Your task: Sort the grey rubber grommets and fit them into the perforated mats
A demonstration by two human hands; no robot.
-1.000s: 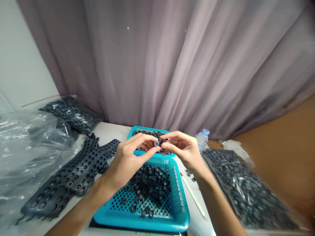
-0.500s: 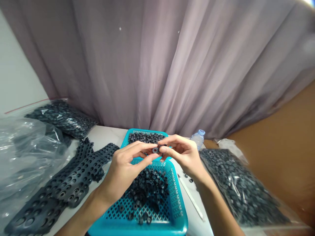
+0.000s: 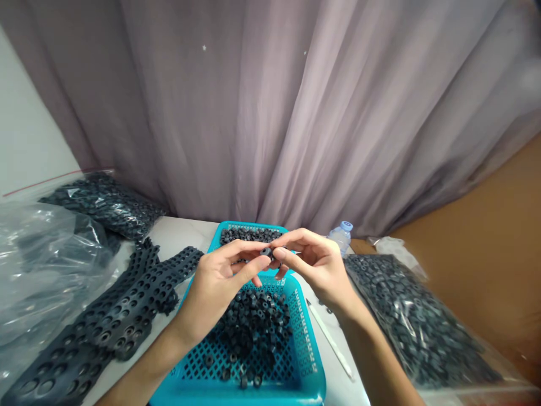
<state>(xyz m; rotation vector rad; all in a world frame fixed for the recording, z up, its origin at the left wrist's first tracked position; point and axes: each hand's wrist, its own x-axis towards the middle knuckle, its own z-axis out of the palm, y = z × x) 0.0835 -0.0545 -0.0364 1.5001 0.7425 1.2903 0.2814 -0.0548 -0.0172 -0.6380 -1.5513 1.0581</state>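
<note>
Both hands meet above the near blue basket (image 3: 310, 361), which holds a heap of small black rubber rings (image 3: 253, 321). My left hand (image 3: 222, 285) pinches a small black ring (image 3: 266, 252) between thumb and fingertips. My right hand (image 3: 315, 265) pinches the same ring from the other side, with its fingers curled. A second blue basket (image 3: 220, 237) with more black rings stands just behind the hands.
Black perforated rubber sheets (image 3: 122, 307) lie left of the baskets. Clear plastic bags of black parts lie at the far left (image 3: 101, 203) and at the right (image 3: 414, 321). A small water bottle (image 3: 341, 235) and a white stick (image 3: 329, 338) sit right of the baskets. A curtain hangs behind.
The ring has turned between the fingertips, and its hole no longer faces me. The hands stay together over the basket; the view has shifted slightly.
</note>
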